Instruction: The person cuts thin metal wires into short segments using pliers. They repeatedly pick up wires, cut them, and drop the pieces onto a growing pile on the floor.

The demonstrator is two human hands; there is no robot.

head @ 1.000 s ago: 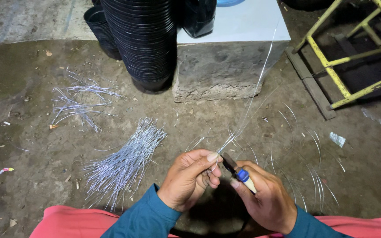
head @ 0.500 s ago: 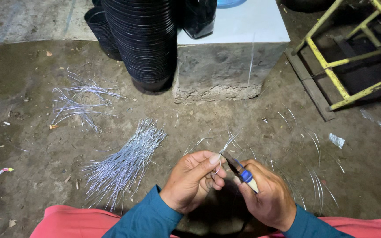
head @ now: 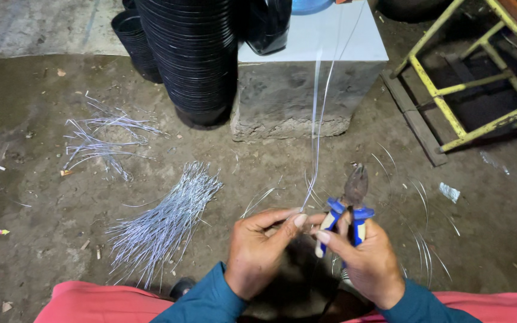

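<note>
- The left hand was closed in a pinch, thumb and forefinger gripping the near end of a thin silver wire.
- The wire rose from that pinch straight away from the viewer, running up toward the far side of the scene in front of a concrete block.
- The right hand was wrapped around a pair of pliers with blue handles, just right of the left hand; its forefinger reached toward the left thumb, the two nearly touching.
- The pliers pointed away from the viewer with the metal jaws together, standing just right of the wire and not touching it.
- Both forearms wore teal sleeves, over pink fabric along the near edge.
- On the dirt floor to the left of the hands lay a bundle of cut wire pieces, fanned toward the viewer.
- Farther left and farther away, a looser scatter of wires lay spread out.
- At the far centre stood a tall stack of black plastic pots, just left of the block, whose top was white.
- At the far right stood a yellow metal frame.
</note>
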